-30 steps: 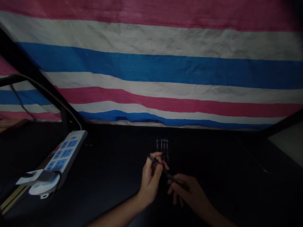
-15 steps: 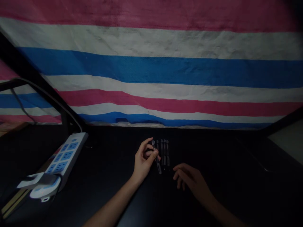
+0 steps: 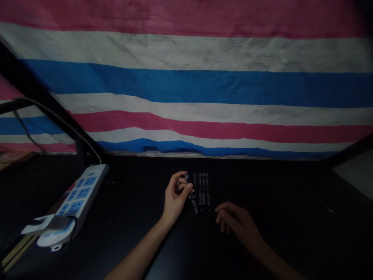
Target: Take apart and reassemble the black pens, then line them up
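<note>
My left hand [image 3: 176, 196] pinches a dark pen-like item [image 3: 194, 206] with a clear tip, tilted with its upper end to the left. Just right of it, several similar slim pens [image 3: 204, 188] lie side by side on the black table [image 3: 116, 241], pointing away from me. My right hand [image 3: 233, 219] hovers to the right of the pens, fingers slightly curled and apart, holding nothing. The dim light hides the pens' fine details.
A white power strip [image 3: 84, 194] with a plug and cable lies at the left. Behind the table hangs a striped sheet [image 3: 186, 85] in red, white and blue. Dark slanted frame bars [image 3: 43, 93] stand at the left.
My left hand has moved slightly left with the pen, away from the row. My right hand has shifted a little to the right.
</note>
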Available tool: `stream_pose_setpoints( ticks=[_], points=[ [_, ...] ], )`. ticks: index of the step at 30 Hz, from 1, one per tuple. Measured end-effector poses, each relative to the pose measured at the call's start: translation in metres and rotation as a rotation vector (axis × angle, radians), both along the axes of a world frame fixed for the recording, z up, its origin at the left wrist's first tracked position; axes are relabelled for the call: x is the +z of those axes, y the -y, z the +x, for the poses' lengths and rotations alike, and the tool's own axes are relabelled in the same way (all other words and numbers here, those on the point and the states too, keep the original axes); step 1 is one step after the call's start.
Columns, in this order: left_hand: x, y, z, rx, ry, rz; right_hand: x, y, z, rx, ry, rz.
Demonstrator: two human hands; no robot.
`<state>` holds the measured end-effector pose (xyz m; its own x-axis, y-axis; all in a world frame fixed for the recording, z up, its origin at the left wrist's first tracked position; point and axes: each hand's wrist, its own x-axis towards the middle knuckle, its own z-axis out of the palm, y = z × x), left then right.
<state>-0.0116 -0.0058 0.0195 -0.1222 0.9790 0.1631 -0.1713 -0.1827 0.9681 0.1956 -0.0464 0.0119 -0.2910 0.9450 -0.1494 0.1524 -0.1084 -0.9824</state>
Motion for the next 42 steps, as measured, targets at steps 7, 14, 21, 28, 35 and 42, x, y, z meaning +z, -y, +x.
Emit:
stream_pose_setpoints(
  ticks=[7,14,21,28,35,42],
  points=[
    [0.000,-0.003,-0.002,0.029,0.023,-0.004,0.001,-0.001,0.000,0.012,0.016,0.004],
    [0.003,-0.004,-0.002,0.047,0.033,-0.014,0.003,-0.001,0.000,0.009,0.013,0.000],
    [-0.002,-0.006,-0.005,0.046,0.004,0.016,0.001,-0.002,0.001,0.000,0.029,0.006],
    [-0.008,-0.011,-0.008,0.113,-0.255,-0.027,0.001,-0.004,0.004,-0.008,0.024,0.015],
    [-0.020,-0.015,-0.010,0.120,-0.442,-0.044,-0.001,-0.010,0.009,-0.018,0.034,0.051],
    [-0.016,-0.018,-0.020,0.029,-0.565,-0.027,0.007,-0.021,0.018,-0.077,0.084,0.125]
  ],
)
